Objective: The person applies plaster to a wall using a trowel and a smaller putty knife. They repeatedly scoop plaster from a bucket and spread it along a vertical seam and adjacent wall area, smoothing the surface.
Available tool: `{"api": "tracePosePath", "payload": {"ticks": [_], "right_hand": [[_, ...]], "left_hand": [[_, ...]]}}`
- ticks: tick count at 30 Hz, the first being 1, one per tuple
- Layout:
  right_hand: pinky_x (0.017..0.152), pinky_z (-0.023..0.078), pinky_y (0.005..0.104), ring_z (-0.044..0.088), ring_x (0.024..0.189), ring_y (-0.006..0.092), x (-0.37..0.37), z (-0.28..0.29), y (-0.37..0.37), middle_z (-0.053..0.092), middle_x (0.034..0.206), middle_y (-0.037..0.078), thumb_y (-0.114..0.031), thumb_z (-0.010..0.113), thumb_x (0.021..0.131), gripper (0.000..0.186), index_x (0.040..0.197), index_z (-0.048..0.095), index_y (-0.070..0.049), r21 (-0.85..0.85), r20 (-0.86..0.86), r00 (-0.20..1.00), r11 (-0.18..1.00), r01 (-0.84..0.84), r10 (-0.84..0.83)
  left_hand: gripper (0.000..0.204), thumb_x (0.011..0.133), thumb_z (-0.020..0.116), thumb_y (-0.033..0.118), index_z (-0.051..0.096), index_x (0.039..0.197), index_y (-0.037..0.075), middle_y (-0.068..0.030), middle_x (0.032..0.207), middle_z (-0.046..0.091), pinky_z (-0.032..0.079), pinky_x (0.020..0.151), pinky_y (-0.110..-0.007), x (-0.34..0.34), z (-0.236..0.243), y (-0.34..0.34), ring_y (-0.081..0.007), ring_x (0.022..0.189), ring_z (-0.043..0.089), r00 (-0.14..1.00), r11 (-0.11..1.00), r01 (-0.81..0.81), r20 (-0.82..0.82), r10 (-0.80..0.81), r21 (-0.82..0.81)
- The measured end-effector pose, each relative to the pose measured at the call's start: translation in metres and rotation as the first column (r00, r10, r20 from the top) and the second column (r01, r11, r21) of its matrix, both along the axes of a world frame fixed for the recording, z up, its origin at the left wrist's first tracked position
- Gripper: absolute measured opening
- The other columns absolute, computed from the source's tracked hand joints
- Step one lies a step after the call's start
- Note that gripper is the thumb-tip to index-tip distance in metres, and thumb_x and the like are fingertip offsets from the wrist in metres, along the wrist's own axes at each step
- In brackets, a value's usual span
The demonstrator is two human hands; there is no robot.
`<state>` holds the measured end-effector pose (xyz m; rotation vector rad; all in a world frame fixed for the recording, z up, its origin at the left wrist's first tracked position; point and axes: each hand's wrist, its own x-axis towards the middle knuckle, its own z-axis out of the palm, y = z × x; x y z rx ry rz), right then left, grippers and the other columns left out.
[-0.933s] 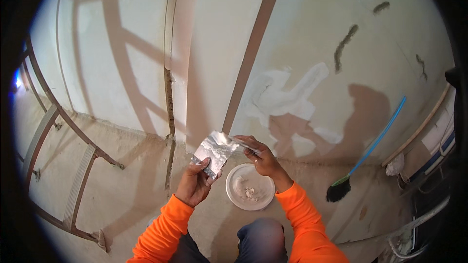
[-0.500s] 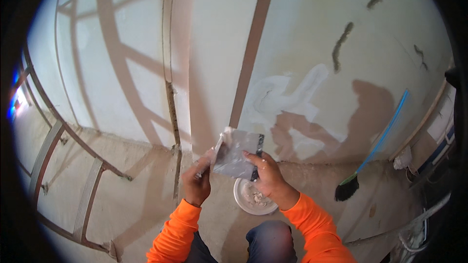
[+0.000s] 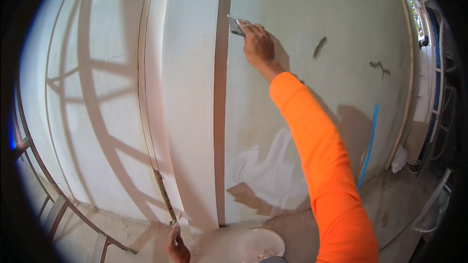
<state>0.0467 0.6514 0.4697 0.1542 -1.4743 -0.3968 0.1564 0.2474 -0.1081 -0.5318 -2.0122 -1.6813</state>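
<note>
High up, my right hand grips a flat filling blade and holds it to the pale wall, by the edge of the brown vertical strip. Its fingers press the back of the blade. Down at the lower left, my left hand is closed on a thin, light-coloured flat tool seen nearly edge-on; its exact kind does not show. Near the lower edge sits a round white tub with pale paste in it, partly cut off by the frame. White filler patches mark the wall below my right arm.
Dark gouges scar the wall at the right. A blue broom handle leans there. At lower left lies a metal ladder on the floor. A wooden post and stacked items stand far right.
Both hands were together over the tub with the blades. My right hand has gone up to the wall with its blade; my left now sits low on the left. The view has tilted up.
</note>
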Motion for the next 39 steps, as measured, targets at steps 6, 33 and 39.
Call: {"api": "tracePosePath", "payload": {"ticks": [6,33,39], "right_hand": [[0.111,0.047,0.0483,0.060,0.125,0.0368,0.003,-0.036,-0.013,0.066,0.143,0.013,-0.001,0.053,0.098,0.049,0.145,0.063,-0.010,0.223,0.112,0.964,0.951,0.213,-0.242],[0.106,0.044,0.0505,0.059,0.126,0.0311,-0.004,-0.002,-0.015,0.066,0.142,0.005,-0.004,0.054,0.100,0.045,0.139,0.070,-0.022,0.116,0.299,0.924,0.970,0.214,-0.240],[0.109,0.041,0.0543,0.055,0.132,0.0326,0.004,-0.063,-0.019,0.061,0.145,0.005,-0.006,0.055,0.101,0.046,0.141,0.069,-0.023,0.138,0.307,0.909,0.958,0.251,-0.283]], "left_hand": [[0.031,0.110,0.060,0.014,0.070,0.135,0.001,-0.0207,0.127,0.075,0.057,0.093,-0.039,0.030,0.048,-0.037,-0.0305,0.114,0.073,0.963,0.961,-0.260,0.042,0.265,-0.095],[0.027,0.105,0.068,0.008,0.072,0.127,-0.009,-0.0236,0.116,0.077,0.060,0.081,-0.037,0.169,0.151,-0.112,-0.0304,0.096,0.076,0.649,0.648,-0.761,-0.036,0.760,-0.033],[0.029,0.106,0.066,0.008,0.069,0.128,-0.011,-0.0258,0.121,0.075,0.060,0.085,-0.038,0.180,0.150,-0.112,-0.0322,0.102,0.075,0.644,0.645,-0.763,-0.037,0.764,0.040]]}}
